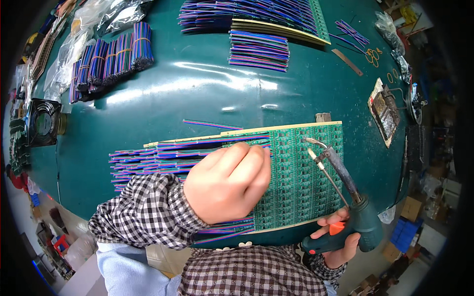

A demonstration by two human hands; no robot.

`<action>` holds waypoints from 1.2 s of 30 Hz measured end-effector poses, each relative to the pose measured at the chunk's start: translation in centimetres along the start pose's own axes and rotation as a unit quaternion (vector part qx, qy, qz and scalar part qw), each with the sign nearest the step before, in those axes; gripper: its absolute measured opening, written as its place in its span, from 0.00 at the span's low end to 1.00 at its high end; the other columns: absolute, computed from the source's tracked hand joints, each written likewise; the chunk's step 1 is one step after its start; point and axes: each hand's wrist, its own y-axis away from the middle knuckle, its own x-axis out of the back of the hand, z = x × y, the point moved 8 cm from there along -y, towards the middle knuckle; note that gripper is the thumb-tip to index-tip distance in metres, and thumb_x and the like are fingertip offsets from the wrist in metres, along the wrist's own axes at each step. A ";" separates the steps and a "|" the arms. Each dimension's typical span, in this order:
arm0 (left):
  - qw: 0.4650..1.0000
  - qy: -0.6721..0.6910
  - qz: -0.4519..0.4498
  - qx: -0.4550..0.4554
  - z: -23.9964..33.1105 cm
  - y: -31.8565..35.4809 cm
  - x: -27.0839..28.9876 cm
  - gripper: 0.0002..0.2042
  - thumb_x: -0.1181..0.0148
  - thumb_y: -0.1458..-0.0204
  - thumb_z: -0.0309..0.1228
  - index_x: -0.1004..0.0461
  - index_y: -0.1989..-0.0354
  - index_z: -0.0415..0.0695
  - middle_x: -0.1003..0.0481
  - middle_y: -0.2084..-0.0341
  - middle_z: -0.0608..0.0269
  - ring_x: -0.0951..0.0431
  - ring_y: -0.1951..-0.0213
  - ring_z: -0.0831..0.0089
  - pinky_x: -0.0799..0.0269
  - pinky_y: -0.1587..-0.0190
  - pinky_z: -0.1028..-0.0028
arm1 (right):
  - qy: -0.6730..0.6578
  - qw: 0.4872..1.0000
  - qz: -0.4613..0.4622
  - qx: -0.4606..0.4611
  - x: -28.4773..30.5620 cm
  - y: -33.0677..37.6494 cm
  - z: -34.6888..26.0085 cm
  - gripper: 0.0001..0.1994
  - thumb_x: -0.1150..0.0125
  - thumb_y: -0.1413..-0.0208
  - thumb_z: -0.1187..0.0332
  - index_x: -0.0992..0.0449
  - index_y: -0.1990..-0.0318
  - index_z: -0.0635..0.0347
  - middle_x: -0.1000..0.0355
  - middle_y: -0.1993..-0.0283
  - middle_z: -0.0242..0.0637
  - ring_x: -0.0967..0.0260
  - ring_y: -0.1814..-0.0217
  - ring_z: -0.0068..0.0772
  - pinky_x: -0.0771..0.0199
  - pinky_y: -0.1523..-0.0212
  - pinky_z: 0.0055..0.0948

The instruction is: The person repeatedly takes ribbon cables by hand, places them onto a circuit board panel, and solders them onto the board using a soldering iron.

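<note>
My left hand point(232, 180) is closed in a pinch over the green circuit board panel point(296, 182). Its fingertips are hidden, so what they pinch does not show. Striped ribbon wires point(163, 153) in blue, red and green run from the panel out to the left, partly under my left hand and sleeve. My right hand point(340, 237) is wrapped round the grip of a dark green soldering gun point(368, 229) with an orange trigger. The gun's metal tip points up and left over the right part of the panel. A thin guide tube runs beside its barrel.
A loose wire point(212, 124) lies behind the panel. Rubber-banded wire bundles point(116, 56) are at back left, beside a black fan point(44, 122). More wires point(259, 51) and stacked panels point(281, 30) lie at the back. A soldering iron stand point(385, 113) sits on the right.
</note>
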 end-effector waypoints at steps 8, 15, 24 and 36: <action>1.000 -0.013 0.015 0.012 0.0 0.3 -0.1 0.16 0.44 0.65 0.29 0.25 0.65 0.33 0.29 0.66 0.57 0.26 0.64 0.67 0.27 0.63 0.74 | 0.071 0.995 -0.021 -0.070 -1.4 1.0 -0.3 0.31 0.45 0.43 0.50 0.39 0.48 0.74 0.32 0.62 0.45 0.28 0.58 0.41 0.17 0.63 0.37; 0.999 -0.008 0.027 0.034 -0.1 0.3 0.0 0.16 0.41 0.64 0.26 0.23 0.63 0.34 0.29 0.66 0.58 0.25 0.67 0.67 0.28 0.69 0.75 | 0.077 0.989 -0.006 -0.128 -1.2 1.7 0.6 0.33 0.38 0.48 0.52 0.40 0.46 0.73 0.31 0.65 0.44 0.28 0.60 0.42 0.20 0.59 0.44; 0.999 -0.036 0.024 0.021 0.0 0.2 0.1 0.15 0.42 0.64 0.25 0.22 0.64 0.35 0.28 0.65 0.59 0.25 0.67 0.68 0.29 0.70 0.77 | 0.120 0.985 -0.001 -0.121 -2.1 1.1 0.3 0.33 0.39 0.47 0.52 0.40 0.48 0.76 0.32 0.67 0.44 0.29 0.64 0.41 0.20 0.62 0.42; 0.999 -0.044 0.023 0.018 0.1 0.3 -0.1 0.14 0.41 0.63 0.25 0.22 0.64 0.36 0.28 0.65 0.60 0.25 0.67 0.69 0.29 0.70 0.77 | 0.125 0.983 -0.018 -0.130 -2.0 1.2 0.7 0.32 0.40 0.46 0.53 0.40 0.48 0.77 0.32 0.66 0.45 0.29 0.63 0.42 0.20 0.62 0.42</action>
